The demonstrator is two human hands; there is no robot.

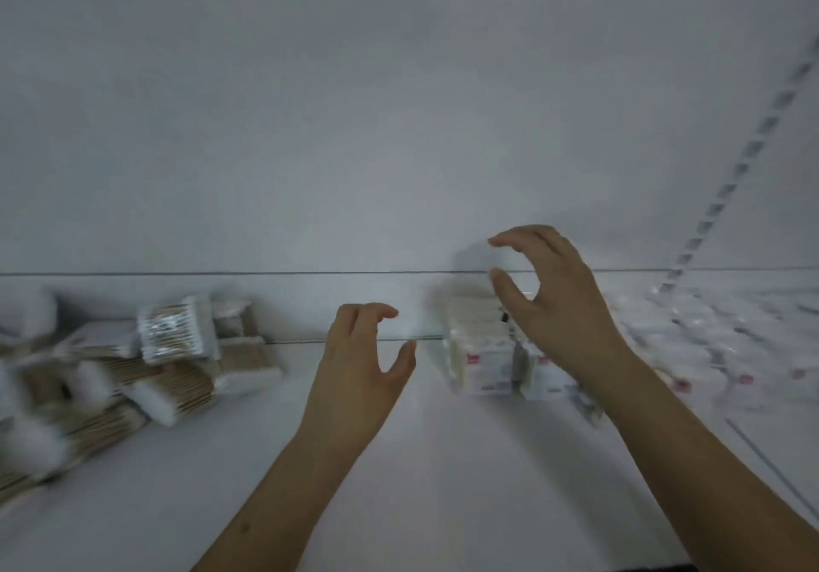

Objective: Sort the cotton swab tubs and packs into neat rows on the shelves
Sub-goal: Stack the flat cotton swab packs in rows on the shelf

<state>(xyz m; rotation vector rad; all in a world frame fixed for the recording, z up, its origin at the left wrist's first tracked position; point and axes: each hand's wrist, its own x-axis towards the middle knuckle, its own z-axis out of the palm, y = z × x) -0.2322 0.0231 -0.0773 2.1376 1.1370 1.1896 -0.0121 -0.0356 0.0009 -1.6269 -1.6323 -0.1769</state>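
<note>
Two hands hover above the shelf (399, 460), neither holding anything. Left hand (361, 361) hangs loosely curled and empty; right hand (547, 301) is cupped wide over a small upright group of packs (481, 350), contact not clear through blur. Unsorted packs (146, 372) lie heaped at left. More items (718, 336) at right are too blurred to judge. Assessment: sorting is partly done, with the left heap outstanding.

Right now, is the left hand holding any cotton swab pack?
No, the left hand hovers empty over the white shelf, its fingers loosely curled around nothing.
</note>
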